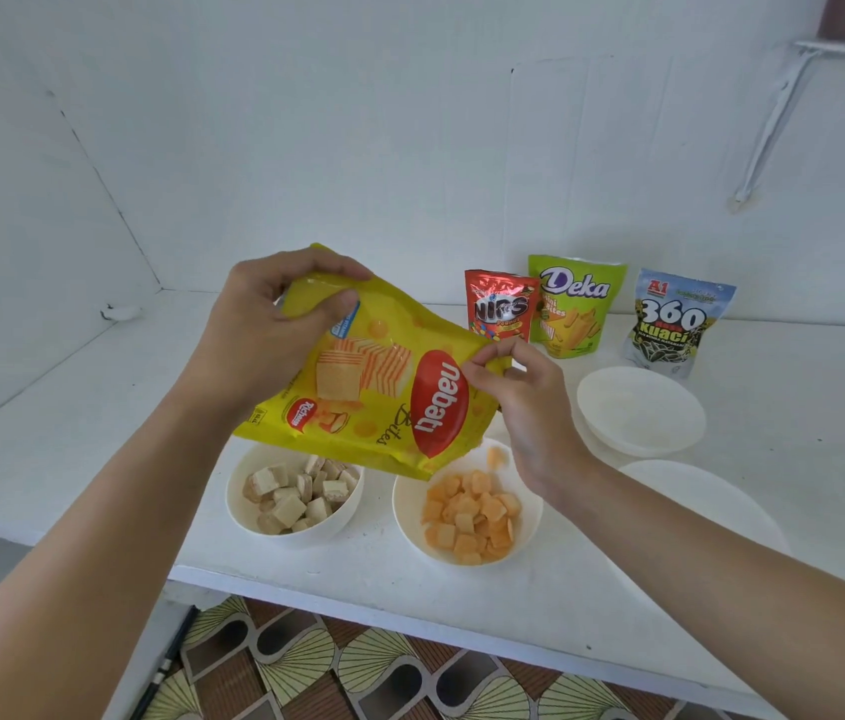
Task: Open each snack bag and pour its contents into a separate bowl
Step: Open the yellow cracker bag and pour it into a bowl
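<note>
- One white table (410, 589), white walls (306, 122), patterned floor (358, 667).
- Four bowls: wafer bowl (254, 528), orange-snack bowl (406, 507), two empty bowls (638, 407).
- Three standing bags (573, 304) at back.
- One yellow bag (373, 387) tilted over orange-snack bowl; left hand (264, 324) grips its upper end, right hand (529, 402) pinches its edge.

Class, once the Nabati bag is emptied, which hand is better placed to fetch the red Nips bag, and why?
Probably the right. The right hand pinches the Nabati bag just in front of the Nips bag; the left hand grips that bag's raised end farther left and would have to reach across.
</note>
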Motion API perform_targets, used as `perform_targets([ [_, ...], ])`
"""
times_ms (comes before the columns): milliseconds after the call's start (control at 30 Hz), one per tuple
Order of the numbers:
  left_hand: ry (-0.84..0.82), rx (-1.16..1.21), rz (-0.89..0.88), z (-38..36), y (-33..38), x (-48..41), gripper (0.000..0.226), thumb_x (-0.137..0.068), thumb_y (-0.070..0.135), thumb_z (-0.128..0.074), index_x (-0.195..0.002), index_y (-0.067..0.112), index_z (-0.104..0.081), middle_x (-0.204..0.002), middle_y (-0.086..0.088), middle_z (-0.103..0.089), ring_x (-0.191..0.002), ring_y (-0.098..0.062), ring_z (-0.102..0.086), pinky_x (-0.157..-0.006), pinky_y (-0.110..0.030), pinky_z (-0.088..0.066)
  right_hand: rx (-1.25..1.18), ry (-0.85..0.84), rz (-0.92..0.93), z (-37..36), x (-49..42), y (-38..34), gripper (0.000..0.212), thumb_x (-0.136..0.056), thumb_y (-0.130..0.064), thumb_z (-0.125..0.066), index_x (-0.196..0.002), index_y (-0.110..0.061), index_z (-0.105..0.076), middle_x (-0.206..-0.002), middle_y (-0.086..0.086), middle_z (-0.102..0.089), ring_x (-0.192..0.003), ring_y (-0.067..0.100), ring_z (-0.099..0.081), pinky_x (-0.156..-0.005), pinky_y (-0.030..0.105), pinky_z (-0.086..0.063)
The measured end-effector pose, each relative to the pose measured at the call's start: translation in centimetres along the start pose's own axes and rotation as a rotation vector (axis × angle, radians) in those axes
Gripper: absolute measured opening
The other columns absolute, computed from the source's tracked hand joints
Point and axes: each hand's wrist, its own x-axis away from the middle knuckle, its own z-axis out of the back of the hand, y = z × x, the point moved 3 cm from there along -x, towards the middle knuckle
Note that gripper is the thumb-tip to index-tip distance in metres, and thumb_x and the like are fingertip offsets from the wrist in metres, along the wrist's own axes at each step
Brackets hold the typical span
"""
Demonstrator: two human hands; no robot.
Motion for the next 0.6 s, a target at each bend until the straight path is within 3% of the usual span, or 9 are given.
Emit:
perform_targets([
  [133, -0.094, -0.077, -0.023, -0.2, 0.5, -0.4, 0.019, -0.093, 0.020, -0.072, -0.106, 0.033, -0.075, -0.112, 0.005, -0.070, -0.105, -0.013, -0.067, -0.085, -0.036, -0.060, 0.039, 0.002, 0.000, 0.0, 0.3, 0.4, 0.013, -0.089, -0.007, -0.070, -0.083, -0.014, -0.062, -0.088, -0.009, -0.071, -0.086, 0.008, -0.067, -0.067, 0.019, -0.053],
  [300, -0.167, -0.112, -0.038, -1.1, 0.7, -0.5, 0.023, -0.091, 0.014, -0.074, -0.107, 0.030, -0.075, -0.110, 0.007, -0.069, -0.101, -0.010, -0.066, -0.079, -0.020, -0.057, 0.079, 0.012, -0.085, 0.3, 0.6, 1.6, 0.014, -0.091, -0.011, -0.069, -0.082, -0.016, -0.060, -0.092, 0.004, -0.073, -0.091, 0.021, -0.070, -0.074, 0.031, -0.056],
  [467, -0.193, -0.119, -0.028, -1.9, 0.0, -0.3, 0.022, -0.092, 0.012, -0.072, -0.108, 0.027, -0.075, -0.109, 0.011, -0.071, -0.102, -0.008, -0.065, -0.080, -0.014, -0.053, 0.153, 0.020, -0.132, 0.7, 1.1, 1.9, 0.013, -0.094, -0.016, -0.065, -0.085, -0.016, -0.056, -0.088, 0.004, -0.071, -0.084, 0.016, -0.068, -0.065, 0.022, -0.049],
  [600, -0.179, -0.105, -0.058, -2.0, 0.4, -0.5, 0.022, -0.092, 0.011, -0.073, -0.107, 0.027, -0.075, -0.108, 0.009, -0.071, -0.102, -0.011, -0.066, -0.079, -0.016, -0.054, 0.126, 0.031, -0.118, 0.8, 1.0, 1.5, 0.014, -0.094, -0.015, -0.065, -0.085, -0.015, -0.055, -0.094, 0.006, -0.071, -0.087, 0.015, -0.067, -0.070, 0.023, -0.050],
])
